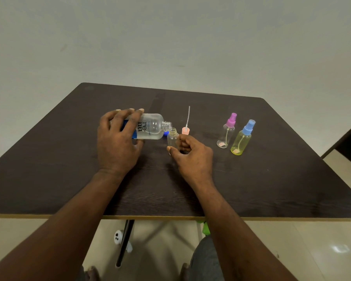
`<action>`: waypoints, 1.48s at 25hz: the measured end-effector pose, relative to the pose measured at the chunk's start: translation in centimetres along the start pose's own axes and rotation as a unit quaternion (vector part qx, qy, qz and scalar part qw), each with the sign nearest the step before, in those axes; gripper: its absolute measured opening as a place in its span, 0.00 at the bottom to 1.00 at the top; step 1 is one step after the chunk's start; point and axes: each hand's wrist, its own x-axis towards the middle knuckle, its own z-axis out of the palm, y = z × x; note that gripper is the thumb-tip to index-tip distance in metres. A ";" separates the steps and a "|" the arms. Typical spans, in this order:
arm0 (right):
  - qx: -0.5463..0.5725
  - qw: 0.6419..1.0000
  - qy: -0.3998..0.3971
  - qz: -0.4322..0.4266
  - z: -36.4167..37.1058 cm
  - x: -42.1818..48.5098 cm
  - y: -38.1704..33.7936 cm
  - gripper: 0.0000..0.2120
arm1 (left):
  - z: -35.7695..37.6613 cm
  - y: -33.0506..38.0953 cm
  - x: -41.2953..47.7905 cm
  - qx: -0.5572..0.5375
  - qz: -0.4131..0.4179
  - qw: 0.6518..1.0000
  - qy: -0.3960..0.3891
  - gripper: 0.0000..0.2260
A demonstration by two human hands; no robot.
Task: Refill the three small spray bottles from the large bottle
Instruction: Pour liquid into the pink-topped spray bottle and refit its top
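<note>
While the fingers (pixel 130 118) of the left hand (pixel 118 142) curl over the labelled body of the large bottle (pixel 153 126), gripping it, the bottle lies tipped almost level. Its uncapped mouth is just above and touching, or nearly touching, the rim of the small open bottle (pixel 173 138). The right hand (pixel 193 157) pinches that small bottle low on its body between thumb (pixel 171 150) and curled fingertips. Whether its base sits on the table (pixel 272 179) or is lifted, I cannot tell. Liquid pools along the lower side of the large bottle; no stream can be made out.

Risks, as judged:
- Large mouth looks wider than the small neck. A quick tilt likely sends liquid down the outside and onto the right fingers.
- Small bottle looks light and seems near empty. The pinch is low, so a nudge from the large neck could rock or tip it.
- Clear wall and clear liquid make the fill level hard to read; overfilling is possible.

Around:
- Pink spray head (pixel 185 130), dip tube pointing away, stands just beside the small bottle and close to the right fingers. It is easy to knock, and a spill would reach it.
- Blue cap (pixel 165 134) shows partly behind the large bottle's neck.
- Pink-topped bottle (pixel 227 131) and blue-topped yellow bottle (pixel 241 139) stand capped, well to the right, apart from the pour.

Nothing blocks the two mouths.
</note>
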 end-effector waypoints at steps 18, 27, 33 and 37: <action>-0.017 1.000 -0.005 -0.018 -0.1 0.0 0.1 0.18 | -0.4 0.2 0.1 0.009 -0.002 1.000 0.002 0.31; -0.004 1.000 -0.009 -0.007 0.0 0.1 0.2 0.19 | -0.1 0.0 0.1 0.015 0.013 1.000 0.022 0.31; -0.006 1.000 -0.008 -0.011 0.1 0.1 0.2 0.19 | -0.3 0.2 0.1 0.014 0.009 1.000 0.018 0.30; -0.009 1.000 -0.007 -0.008 0.1 0.1 0.3 0.19 | -0.4 0.3 0.1 0.013 0.009 1.000 0.016 0.29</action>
